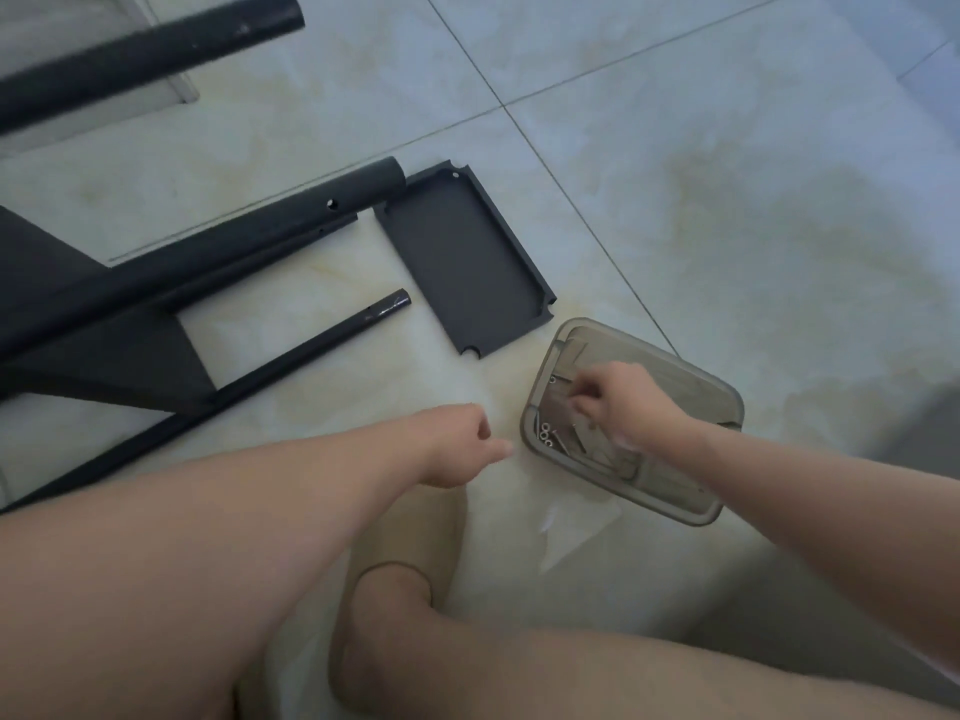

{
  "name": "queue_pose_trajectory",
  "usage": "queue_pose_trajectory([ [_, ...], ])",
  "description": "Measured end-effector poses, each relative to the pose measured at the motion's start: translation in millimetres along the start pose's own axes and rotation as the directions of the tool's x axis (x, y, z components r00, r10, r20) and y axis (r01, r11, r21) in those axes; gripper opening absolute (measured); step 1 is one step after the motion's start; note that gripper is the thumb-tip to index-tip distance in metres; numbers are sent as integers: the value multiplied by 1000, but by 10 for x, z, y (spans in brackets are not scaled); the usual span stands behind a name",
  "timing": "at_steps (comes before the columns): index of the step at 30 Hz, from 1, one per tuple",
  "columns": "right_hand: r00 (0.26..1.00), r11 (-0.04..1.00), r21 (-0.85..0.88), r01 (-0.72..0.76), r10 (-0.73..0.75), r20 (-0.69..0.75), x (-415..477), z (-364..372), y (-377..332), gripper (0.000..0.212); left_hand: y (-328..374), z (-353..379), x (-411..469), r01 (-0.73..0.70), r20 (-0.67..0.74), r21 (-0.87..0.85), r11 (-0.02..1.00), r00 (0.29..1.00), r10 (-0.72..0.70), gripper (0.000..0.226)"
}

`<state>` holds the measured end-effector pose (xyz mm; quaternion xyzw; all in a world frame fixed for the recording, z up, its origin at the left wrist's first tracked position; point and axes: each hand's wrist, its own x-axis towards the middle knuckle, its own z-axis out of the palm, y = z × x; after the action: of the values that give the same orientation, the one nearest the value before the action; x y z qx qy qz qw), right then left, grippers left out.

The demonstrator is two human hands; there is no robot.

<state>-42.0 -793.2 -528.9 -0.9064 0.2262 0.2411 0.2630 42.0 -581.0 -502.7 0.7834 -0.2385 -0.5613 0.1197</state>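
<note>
A clear smoky plastic tray [691, 387] lies on the tiled floor at centre right, holding small screws and washers [546, 433] and flat packets. My right hand [621, 402] reaches down into the tray with its fingers curled among the small parts; whether it pinches one is hidden. My left hand [457, 444] hovers just left of the tray, fingers loosely curled, holding nothing that I can see. A dark grey rectangular shelf panel [462, 257] lies flat beyond the hands.
Black metal tubes [249, 236] and a thin rod [291, 356] with an attached dark panel stretch across the left. Another thick black tube [150, 44] lies at top left. A crumpled clear plastic bag [571, 527] and my bare leg and foot [395, 615] are near the bottom.
</note>
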Motion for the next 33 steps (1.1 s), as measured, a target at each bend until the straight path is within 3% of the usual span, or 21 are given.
queue_pose_trajectory([
  [3,999,999,31,25,-24,-33,-221,-216,-240,9,-50,-261,-344,29,21,223,974,999,-35,44],
  [6,996,992,102,73,-67,-59,-445,-482,-660,16,-125,-579,-737,87,-135,225,970,989,-57,44],
  [8,988,981,147,129,-114,-105,-628,-689,-1021,18,-189,-767,-1013,107,-228,104,989,970,-81,44],
  [11,964,936,259,240,-197,-181,-939,-953,-1604,18,-289,-961,-1434,41,-315,-332,942,937,-152,34],
  [15,898,855,314,413,-324,-298,-1363,-1117,-2442,17,-466,-1045,-2110,-120,-312,-783,611,925,-218,45],
  [19,849,803,307,511,-414,-329,-1708,-1031,-3186,15,-653,-1044,-2683,-274,-297,-949,154,942,-156,62],
  [27,768,745,193,638,-603,-214,-1956,-632,-4166,19,-1280,-1063,-3229,-334,-314,-929,-159,939,-140,70],
  [29,763,748,169,642,-600,-242,-1878,-575,-4310,16,-1468,-1099,-3268,-306,-269,-936,-174,940,-210,62],
  [33,809,805,121,580,-553,-201,-1614,-467,-4420,14,-1782,-1119,-3253,-244,-219,-969,-29,910,-352,42],
])
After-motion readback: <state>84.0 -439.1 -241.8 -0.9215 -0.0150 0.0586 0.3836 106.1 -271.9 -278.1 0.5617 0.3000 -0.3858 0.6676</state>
